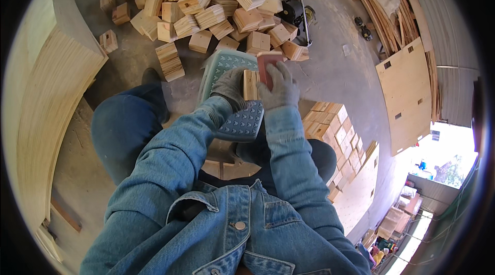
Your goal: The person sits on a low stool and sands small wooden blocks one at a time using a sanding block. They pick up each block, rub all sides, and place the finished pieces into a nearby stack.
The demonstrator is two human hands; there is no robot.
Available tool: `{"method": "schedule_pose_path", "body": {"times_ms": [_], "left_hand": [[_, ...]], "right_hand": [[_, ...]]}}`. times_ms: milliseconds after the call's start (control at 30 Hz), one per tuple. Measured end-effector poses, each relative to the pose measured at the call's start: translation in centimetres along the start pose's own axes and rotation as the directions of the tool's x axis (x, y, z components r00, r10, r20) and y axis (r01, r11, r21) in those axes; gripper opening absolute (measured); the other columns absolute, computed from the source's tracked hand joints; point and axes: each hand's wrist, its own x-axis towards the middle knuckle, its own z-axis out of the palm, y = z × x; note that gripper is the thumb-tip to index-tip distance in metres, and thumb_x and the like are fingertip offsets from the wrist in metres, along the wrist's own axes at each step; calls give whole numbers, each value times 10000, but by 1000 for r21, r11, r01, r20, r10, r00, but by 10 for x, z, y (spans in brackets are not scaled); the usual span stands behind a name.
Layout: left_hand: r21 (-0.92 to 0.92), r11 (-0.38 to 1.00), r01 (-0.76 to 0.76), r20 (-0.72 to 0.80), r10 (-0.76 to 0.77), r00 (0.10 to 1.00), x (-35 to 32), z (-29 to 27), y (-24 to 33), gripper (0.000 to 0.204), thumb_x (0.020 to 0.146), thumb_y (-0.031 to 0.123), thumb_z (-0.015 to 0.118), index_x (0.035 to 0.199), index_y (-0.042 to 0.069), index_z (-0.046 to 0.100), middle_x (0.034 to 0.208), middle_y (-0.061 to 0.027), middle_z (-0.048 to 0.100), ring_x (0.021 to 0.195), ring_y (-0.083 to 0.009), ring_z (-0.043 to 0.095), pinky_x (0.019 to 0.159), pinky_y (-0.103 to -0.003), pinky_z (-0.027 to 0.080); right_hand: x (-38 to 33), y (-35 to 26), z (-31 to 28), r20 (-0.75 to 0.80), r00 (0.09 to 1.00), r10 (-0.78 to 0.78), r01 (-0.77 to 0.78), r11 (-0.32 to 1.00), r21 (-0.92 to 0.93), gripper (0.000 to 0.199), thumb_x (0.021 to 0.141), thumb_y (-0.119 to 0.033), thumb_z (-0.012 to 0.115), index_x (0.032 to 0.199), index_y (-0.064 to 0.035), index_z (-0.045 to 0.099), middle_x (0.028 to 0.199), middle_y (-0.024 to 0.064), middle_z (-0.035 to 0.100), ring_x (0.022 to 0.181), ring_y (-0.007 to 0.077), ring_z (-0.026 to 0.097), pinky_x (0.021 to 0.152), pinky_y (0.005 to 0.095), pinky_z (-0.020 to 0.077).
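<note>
Clasping the wood block (250,86), the left hand (229,89) has its gloved fingers bent round it, so the block stands just right of them, between both hands. The right hand (281,88) has its fingers curled over a red pad (266,64) beside the block; whether the two touch, I cannot tell. Beneath the fingers is a stool (246,125). Beyond them lies a heap (211,14) of blocks; to their right, nearer the body, a stack (337,133).
</note>
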Motion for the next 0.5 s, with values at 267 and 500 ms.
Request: {"method": "schedule_pose_path", "body": {"times_ms": [267, 500], "left_hand": [[18, 999, -45, -63, 46, 997, -7, 1, 2, 824, 706, 299, 883, 1405, 107, 491, 1348, -142, 597, 1297, -300, 561, 1150, -399, 436], [8, 1000, -22, -133, 23, 991, -16, -8, 15, 887, 634, 317, 913, 1415, 193, 511, 1342, -152, 597, 1310, -360, 556, 1169, -435, 435]], "right_hand": [[-121, 10, -15, -79, 994, -78, 83, 994, 67, 644, 726, -231, 878, 1334, -154, 680, 1483, 177, 570, 1255, 416, 582, 1076, 530, 469], [-59, 5, -4, -94, 991, -90, 88, 996, -24, 607, 766, -268, 844, 1345, -208, 673, 1492, 116, 566, 1253, 404, 585, 1061, 526, 476]]}}
